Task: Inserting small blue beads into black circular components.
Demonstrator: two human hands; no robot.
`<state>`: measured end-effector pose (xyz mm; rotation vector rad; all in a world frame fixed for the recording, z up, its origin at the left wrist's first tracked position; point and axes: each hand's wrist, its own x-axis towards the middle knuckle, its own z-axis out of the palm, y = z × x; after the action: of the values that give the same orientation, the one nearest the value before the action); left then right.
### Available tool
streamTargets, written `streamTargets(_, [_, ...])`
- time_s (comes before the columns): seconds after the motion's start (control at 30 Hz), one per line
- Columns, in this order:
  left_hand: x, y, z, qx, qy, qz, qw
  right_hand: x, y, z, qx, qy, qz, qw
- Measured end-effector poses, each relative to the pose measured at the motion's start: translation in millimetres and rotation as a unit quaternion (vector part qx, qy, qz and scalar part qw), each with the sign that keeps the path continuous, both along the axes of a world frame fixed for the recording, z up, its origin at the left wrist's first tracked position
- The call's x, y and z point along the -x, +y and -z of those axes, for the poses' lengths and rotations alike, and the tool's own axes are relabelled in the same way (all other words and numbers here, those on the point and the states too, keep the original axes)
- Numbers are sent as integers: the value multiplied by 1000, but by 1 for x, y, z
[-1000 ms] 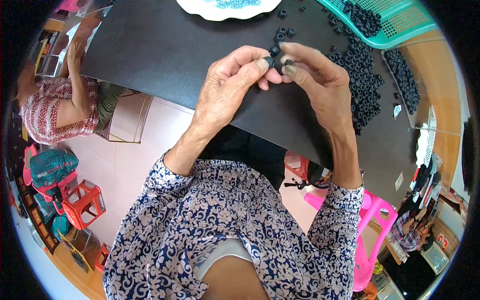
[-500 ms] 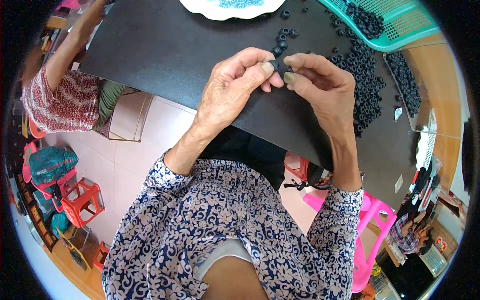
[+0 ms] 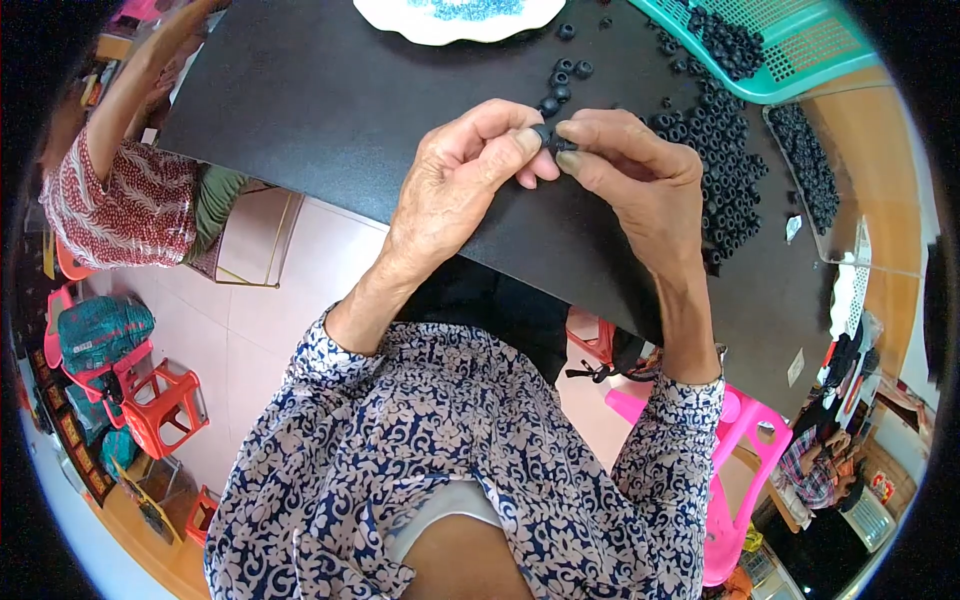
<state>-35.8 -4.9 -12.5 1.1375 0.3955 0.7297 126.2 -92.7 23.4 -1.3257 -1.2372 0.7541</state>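
The left hand (image 3: 455, 170) pinches a round black piece (image 3: 543, 133) between its thumb and a finger. The right hand (image 3: 645, 175) pinches a small black bit (image 3: 564, 146) the same way, right next to it. The fingers hide the spot between them, so I cannot tell if the two join. Both are held up over the dark worktop (image 3: 320, 120).

Just past the fingers, a few black beads (image 3: 562, 93) sit in a crooked line. To the right lies a big pile of black rings (image 3: 735, 175). Past the pile is a green basket (image 3: 765, 93) full of little holes, with more black bits in it. Beside the pile, a see-through tray (image 3: 818, 245) holds black bits too. At the far side, a white plate (image 3: 435, 33) with a wavy edge holds something blue. Off to the left is another person (image 3: 120, 205) in a red and white top.
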Motion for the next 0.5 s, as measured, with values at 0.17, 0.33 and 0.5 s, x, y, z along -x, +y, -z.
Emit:
streamTargets(0.17, [-4, 1, 0, 6, 13, -1, 1000, -2, -1, -1, 47, 35, 9, 998])
streamTargets(0.33, [-10, 3, -4, 21, 16, 9, 1000, -7, 3, 4, 33, 49, 12, 998])
streamTargets(0.5, [-15, 6, 0, 56, -26, 22, 998, -4, 8, 7, -1, 37, 30, 999])
